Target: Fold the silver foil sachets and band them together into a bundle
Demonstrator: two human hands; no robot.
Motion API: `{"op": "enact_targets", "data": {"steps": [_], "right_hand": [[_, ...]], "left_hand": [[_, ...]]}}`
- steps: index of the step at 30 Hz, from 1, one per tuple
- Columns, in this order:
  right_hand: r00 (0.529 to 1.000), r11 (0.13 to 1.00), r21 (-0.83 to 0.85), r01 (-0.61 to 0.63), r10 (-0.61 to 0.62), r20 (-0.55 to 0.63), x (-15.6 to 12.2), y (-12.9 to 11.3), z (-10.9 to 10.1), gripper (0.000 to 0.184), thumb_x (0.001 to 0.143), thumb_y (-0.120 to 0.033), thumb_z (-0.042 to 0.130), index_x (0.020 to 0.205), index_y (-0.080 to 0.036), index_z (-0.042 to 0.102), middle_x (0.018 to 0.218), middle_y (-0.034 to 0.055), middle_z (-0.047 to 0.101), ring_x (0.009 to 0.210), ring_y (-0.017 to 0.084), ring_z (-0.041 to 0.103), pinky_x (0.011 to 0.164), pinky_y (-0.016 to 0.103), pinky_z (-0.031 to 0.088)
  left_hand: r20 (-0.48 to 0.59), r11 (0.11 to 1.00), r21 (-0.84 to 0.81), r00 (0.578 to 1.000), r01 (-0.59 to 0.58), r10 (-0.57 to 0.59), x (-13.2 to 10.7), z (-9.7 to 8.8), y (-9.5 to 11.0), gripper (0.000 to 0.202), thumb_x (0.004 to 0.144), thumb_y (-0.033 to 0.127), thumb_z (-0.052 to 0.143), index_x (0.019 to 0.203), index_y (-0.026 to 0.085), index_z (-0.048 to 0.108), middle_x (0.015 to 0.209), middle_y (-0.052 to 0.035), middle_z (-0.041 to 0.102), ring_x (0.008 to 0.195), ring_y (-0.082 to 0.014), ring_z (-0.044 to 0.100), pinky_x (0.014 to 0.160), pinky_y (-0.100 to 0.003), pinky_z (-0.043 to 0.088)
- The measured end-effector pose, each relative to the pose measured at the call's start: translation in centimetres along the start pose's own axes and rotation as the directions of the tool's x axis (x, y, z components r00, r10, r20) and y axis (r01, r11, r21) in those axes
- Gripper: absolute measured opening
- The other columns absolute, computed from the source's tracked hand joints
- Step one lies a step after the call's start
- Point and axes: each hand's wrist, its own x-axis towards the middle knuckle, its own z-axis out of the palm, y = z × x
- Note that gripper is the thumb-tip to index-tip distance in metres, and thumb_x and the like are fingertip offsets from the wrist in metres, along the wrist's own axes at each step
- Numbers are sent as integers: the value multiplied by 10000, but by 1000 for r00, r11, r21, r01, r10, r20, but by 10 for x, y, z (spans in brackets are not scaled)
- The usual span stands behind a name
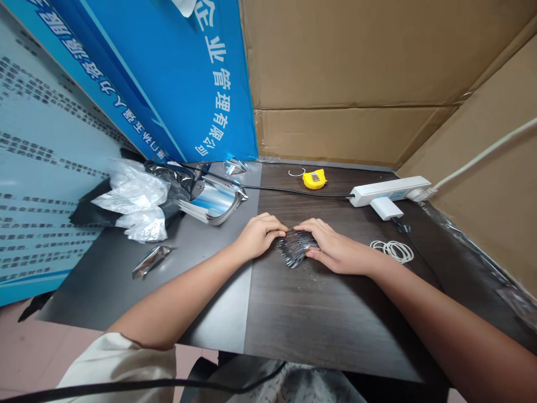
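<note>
A fanned stack of thin silvery foil pieces (293, 248) lies on the dark wood-grain table (319, 313) in the middle. My right hand (335, 249) rests over the stack, fingers curled on top and thumb under its near edge, gripping it. My left hand (260, 234) is curled at the stack's left end, fingertips pressed to the pieces. Both forearms reach in from the near edge.
A curved pile of foil pouches (213, 201) and crumpled plastic bags (136, 198) lie at left, one loose foil pouch (151, 260) nearer. A yellow tape measure (314, 179), white power strip (388, 193) and rubber bands (394, 250) sit at right. Cardboard walls behind.
</note>
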Motion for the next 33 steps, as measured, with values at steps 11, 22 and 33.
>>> {"op": "enact_targets", "data": {"steps": [11,22,33], "right_hand": [[1000,1000,30,8,-8,9,4,-3,0,360,1000,-168,462,1351,-196,389,1263,165,529,1170,318,510,995,580,485],[999,998,56,-29,28,23,9,-7,-1,279,960,-80,492,1218,-182,470,1182,136,571,1098,296,500,965,516,469],[998,998,34,-61,61,10,6,-3,-7,267,973,-105,493,1223,-199,482,1194,134,578,1110,294,515,980,517,466]], "left_hand": [[30,1000,-8,999,17,-17,0,-3,6,72,907,153,707,884,193,761,864,-6,785,819,-152,675,813,-265,499],[262,944,329,959,14,-105,36,-56,16,149,959,170,590,1043,175,713,1026,-60,746,986,-213,687,910,-323,514],[55,488,828,827,275,-559,144,-130,-70,414,806,25,588,1160,183,734,1311,-156,600,1083,-295,686,918,-345,526]]}}
